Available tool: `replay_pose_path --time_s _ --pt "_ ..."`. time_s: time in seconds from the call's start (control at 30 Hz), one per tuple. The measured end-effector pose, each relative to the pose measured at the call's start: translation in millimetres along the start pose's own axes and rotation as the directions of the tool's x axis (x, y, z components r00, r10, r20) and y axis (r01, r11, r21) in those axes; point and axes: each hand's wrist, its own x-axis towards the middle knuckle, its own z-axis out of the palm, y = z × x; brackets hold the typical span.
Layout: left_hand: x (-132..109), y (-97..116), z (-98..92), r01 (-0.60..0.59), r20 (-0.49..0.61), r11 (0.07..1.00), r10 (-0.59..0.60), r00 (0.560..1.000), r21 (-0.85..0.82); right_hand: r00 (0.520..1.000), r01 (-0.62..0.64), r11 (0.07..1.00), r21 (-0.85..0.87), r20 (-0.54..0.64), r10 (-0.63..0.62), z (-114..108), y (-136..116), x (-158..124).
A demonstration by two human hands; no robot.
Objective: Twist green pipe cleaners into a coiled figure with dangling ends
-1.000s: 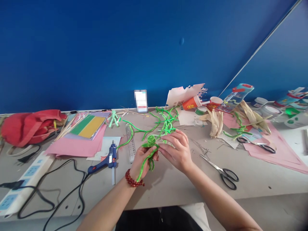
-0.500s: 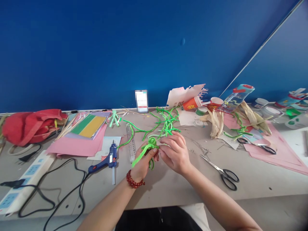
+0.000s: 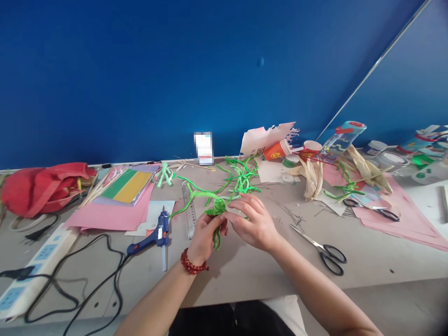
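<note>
A bundle of bright green pipe cleaners (image 3: 219,206), coiled at its top with loops hanging below, is pinched in my left hand (image 3: 204,235), which wears a red beaded bracelet (image 3: 192,264). My right hand (image 3: 255,221) has its fingertips closed at the right side of the same bundle; they partly hide where they meet it. One fuzzy green strand reaches up and left from the coil. Behind the hands lies a loose heap of green pipe cleaners (image 3: 243,176). A clear ruler (image 3: 189,212) rests left of the bundle.
Left are a blue glue gun (image 3: 161,228), a power strip (image 3: 42,261) with black cables, pink paper (image 3: 101,216) and a red bag (image 3: 45,189). Right are black-handled scissors (image 3: 325,252), corn husks (image 3: 312,179) and paper cups (image 3: 277,150). A phone (image 3: 204,148) leans at the wall.
The green bundle has turned in my fingers; its fuzzy strand, which pointed down over my left hand, now points up and left. The whole view has shifted slightly.
</note>
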Motion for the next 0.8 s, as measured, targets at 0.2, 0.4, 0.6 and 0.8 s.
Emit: replay_pose_path --time_s 0.2,0.4,0.6,0.8 --pt "-2 3 1.0 0.052 0.041 0.999 -0.052 0.998 -0.016 1.0 -0.002 1.0 -0.024 -0.03 0.001 0 -1 1" --pt "-2 3 0.6 0.047 0.076 0.998 -0.044 0.996 -0.042 0.998 -0.07 0.992 0.106 0.012 0.069 -1 6 -1" --pt "-2 3 -0.2 0.016 0.083 0.999 -0.013 0.996 -0.035 0.999 -0.052 0.98 0.193 -0.005 0.054 -4 9 0" --pt "-2 3 -1.0 0.089 0.119 0.994 -0.081 0.989 -0.061 0.996 -0.068 0.961 0.27 0.07 0.051 -5 10 0"
